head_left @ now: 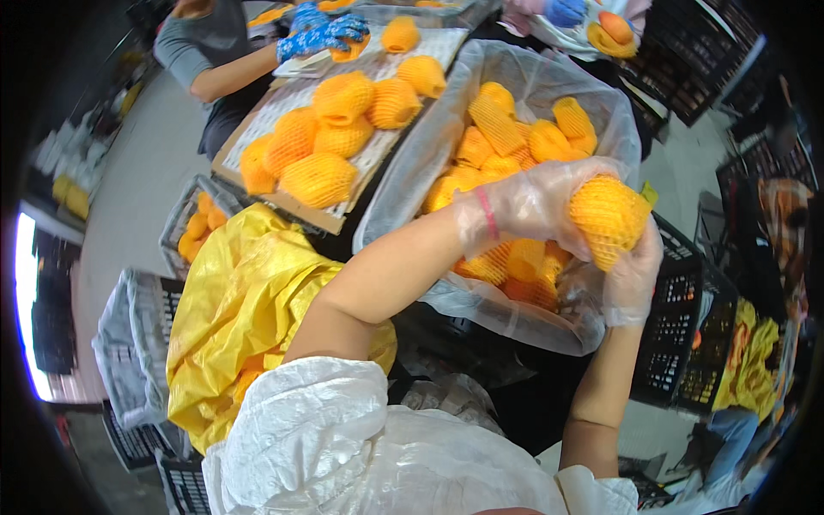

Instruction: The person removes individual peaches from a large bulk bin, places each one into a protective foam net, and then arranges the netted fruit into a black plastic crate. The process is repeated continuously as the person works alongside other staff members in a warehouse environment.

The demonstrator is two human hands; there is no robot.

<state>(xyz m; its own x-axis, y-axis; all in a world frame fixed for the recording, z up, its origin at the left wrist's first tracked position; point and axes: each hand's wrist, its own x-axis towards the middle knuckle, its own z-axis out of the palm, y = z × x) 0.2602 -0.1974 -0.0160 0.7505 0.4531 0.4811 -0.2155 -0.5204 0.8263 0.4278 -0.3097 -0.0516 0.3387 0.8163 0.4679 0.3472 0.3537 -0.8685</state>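
Observation:
My left hand (pixel 547 203), in a clear plastic glove with a pink band at the wrist, holds one side of a fruit in an orange foam net sleeve (pixel 608 215). Around its other side curls my right hand (pixel 634 264), gloved likewise. Both hands are over the right part of a crate lined with translucent plastic (pixel 412 174). Inside the crate lie several orange foam net sleeves (pixel 499 129); whether each has a fruit in it cannot be told. To the left, several sleeved fruits (pixel 318 179) rest on a cardboard-edged tray (pixel 280 209).
A yellow woven sack (pixel 238 290) stands at my left, near a small lined crate (pixel 170 222). A person in blue patterned gloves (pixel 322 38) touches a fruit beyond the tray. Another person (pixel 566 13) holds a fruit at the top right. Black plastic crates (pixel 673 322) stand at right.

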